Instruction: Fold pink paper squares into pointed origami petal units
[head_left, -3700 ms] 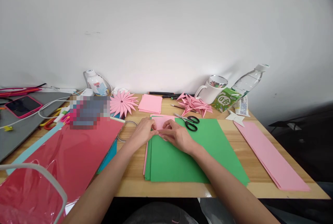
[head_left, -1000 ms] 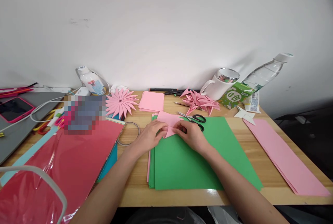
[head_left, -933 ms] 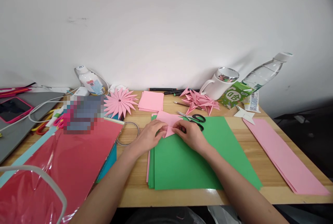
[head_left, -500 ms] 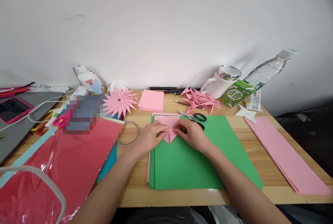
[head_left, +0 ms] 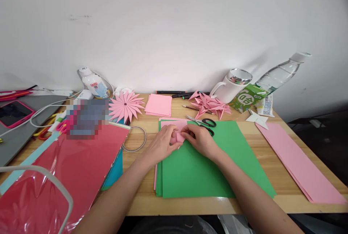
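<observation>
A small pink sheet of paper [head_left: 179,137] with folds in it lies over the upper left of a stack of green paper [head_left: 206,168]. My left hand [head_left: 162,143] grips its left side, thumb low and fingers curled above. On the right side, the fingertips of my right hand [head_left: 198,136] pinch the same sheet. Parts of the folds are hidden behind my fingers. Black-handled scissors [head_left: 208,122] lie just beyond my right hand, partly covered by it.
Behind the stack are pink paper squares [head_left: 158,105], a pink pinwheel-like star [head_left: 125,105] and a heap of folded pink pieces [head_left: 209,105]. A white mug [head_left: 231,85] stands at the back. Pink strips [head_left: 299,165] lie right; a red plastic-wrapped pack [head_left: 62,165] lies left.
My left hand has shifted its hold, its thumb now lower on the pink paper. The paper's lower point, flat before, is now lifted and folded between my hands. My right hand has barely moved.
</observation>
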`<action>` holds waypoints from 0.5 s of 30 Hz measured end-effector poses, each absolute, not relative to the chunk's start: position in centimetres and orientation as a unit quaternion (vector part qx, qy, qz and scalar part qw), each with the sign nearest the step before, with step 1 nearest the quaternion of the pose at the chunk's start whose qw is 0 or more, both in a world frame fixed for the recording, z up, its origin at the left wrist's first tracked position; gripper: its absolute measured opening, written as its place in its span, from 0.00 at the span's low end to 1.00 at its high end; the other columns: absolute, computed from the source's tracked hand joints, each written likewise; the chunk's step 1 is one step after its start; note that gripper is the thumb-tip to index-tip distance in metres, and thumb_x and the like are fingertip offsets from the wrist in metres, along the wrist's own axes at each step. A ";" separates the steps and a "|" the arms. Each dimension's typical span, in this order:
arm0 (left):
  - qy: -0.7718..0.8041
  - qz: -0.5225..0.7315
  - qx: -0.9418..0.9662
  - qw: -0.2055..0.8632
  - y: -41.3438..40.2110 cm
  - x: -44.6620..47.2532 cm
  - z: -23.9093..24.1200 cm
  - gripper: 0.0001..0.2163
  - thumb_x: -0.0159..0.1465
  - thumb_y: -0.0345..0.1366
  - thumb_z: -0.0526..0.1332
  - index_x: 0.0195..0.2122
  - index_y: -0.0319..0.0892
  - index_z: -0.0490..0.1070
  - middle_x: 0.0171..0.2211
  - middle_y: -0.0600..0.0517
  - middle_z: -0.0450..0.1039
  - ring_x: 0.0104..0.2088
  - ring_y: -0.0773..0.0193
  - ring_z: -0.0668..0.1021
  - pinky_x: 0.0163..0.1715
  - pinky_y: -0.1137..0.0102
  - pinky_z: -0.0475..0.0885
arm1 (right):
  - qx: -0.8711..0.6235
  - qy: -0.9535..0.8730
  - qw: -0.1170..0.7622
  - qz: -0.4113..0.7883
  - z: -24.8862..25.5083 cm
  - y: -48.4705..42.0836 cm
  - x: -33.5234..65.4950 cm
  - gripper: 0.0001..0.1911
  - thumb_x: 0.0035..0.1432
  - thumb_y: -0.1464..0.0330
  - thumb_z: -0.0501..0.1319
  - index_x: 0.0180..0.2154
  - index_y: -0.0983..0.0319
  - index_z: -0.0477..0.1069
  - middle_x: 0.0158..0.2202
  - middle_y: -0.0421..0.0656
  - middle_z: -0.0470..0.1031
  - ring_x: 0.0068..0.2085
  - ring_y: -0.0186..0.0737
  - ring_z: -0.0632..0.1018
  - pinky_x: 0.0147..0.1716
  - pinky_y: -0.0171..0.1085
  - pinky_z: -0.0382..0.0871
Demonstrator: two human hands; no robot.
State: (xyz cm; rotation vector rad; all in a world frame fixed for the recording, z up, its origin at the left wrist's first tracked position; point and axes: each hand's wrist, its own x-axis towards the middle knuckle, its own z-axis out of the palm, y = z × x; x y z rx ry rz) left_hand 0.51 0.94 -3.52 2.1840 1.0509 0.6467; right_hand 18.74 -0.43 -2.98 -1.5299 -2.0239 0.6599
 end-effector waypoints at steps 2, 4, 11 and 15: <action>0.395 0.245 0.828 0.314 1.0 0.5 -3.6 0.15 0.55 0.34 0.63 0.42 0.44 0.60 0.38 0.52 0.66 0.38 0.63 0.70 0.38 0.68 0.67 | -0.540 -0.748 0.259 0.287 -2.6 -0.3 19.1 0.06 0.56 0.67 0.57 0.33 0.62 0.71 0.26 0.40 0.72 0.25 0.32 0.66 0.25 0.32 0.59; 0.397 0.244 0.827 0.316 1.1 0.5 -3.5 0.13 0.55 0.33 0.63 0.39 0.43 0.60 0.37 0.52 0.66 0.37 0.63 0.70 0.37 0.69 0.66 | -0.526 -0.748 0.259 0.310 -2.4 -0.2 19.4 0.06 0.55 0.67 0.58 0.31 0.62 0.71 0.26 0.39 0.72 0.24 0.32 0.66 0.24 0.31 0.59; 0.403 0.238 0.817 0.337 1.4 0.3 -3.3 0.11 0.53 0.30 0.63 0.33 0.43 0.61 0.34 0.54 0.65 0.33 0.66 0.69 0.33 0.72 0.65 | -0.567 -0.739 0.260 0.253 -3.2 -0.3 18.8 0.06 0.54 0.68 0.58 0.30 0.60 0.73 0.25 0.39 0.72 0.24 0.32 0.68 0.24 0.32 0.58; 0.411 0.237 0.805 0.356 1.5 0.2 -3.5 0.16 0.50 0.32 0.66 0.35 0.43 0.60 0.34 0.55 0.64 0.33 0.66 0.69 0.33 0.71 0.66 | -0.598 -0.725 0.259 0.222 -3.4 -0.5 18.2 0.05 0.53 0.69 0.59 0.32 0.60 0.73 0.28 0.39 0.74 0.26 0.34 0.70 0.26 0.32 0.60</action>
